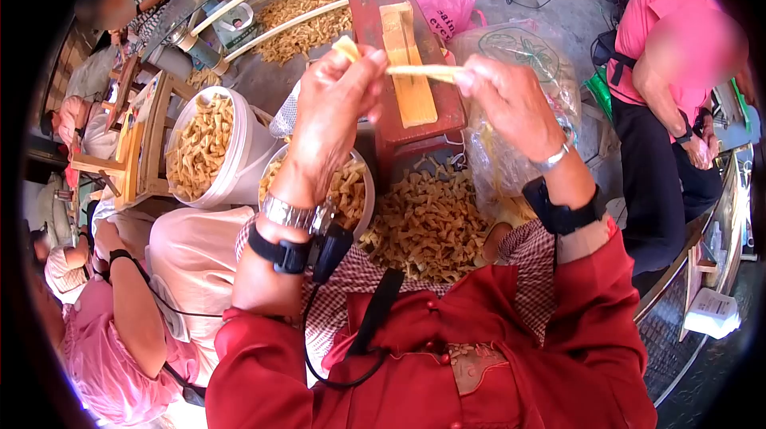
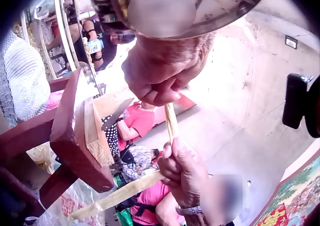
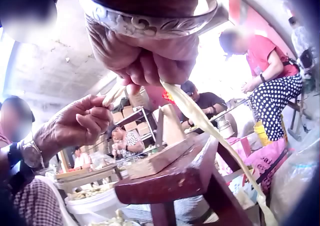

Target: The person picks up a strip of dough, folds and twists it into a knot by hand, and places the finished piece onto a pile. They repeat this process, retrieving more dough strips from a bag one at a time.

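In front of the chest, a pale yellow pliable strip is stretched between my two hands. My left hand pinches one end with curled fingers, and a short bit of strip sticks up above them. On the other side my right hand grips the strip between thumb and fingers. A long tail of the strip hangs down from the right hand in the right wrist view. Beyond the hands, a wooden block lies on a dark red bench.
Two white buckets, one left and one nearer, hold knotted yellow pieces. A heap of such pieces lies below the hands. A clear plastic bag stands right of the bench. People in pink sit left and right.
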The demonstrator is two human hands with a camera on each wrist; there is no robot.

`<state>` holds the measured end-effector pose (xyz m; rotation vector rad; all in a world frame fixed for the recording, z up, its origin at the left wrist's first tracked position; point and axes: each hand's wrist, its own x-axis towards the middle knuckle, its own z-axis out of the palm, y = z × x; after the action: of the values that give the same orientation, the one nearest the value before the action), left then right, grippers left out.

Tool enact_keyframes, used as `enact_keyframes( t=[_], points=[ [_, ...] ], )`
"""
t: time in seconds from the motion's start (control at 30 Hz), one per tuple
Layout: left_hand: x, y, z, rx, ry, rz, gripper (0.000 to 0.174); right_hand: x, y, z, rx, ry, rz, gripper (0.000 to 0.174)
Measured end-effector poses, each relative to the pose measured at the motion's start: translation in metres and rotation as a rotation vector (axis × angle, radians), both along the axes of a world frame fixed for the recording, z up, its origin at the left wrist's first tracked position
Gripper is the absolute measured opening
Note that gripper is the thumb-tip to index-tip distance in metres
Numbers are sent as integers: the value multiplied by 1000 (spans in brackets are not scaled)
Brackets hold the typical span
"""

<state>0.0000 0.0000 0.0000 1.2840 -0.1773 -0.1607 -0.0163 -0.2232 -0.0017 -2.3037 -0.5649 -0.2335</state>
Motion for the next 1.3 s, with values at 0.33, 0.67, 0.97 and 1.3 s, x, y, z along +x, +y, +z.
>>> enact_keyframes(
  t=[0.33, 0.67, 0.97, 1.3],
  points=[
    [57, -12, -45, 318, 10, 154, 12, 50, 6, -55, -236, -132, -146, 12],
    [43, 24, -16, 859, -166, 64, 20, 24, -4, -56, -2, -41, -147, 11],
    [-41, 20, -58, 183, 309, -800, 37, -53, 40, -16, 403, 328, 293, 14],
    [-52, -30, -44, -2, 741, -645, 20, -109, 73, -41, 575, 37, 426, 13]
  ],
)
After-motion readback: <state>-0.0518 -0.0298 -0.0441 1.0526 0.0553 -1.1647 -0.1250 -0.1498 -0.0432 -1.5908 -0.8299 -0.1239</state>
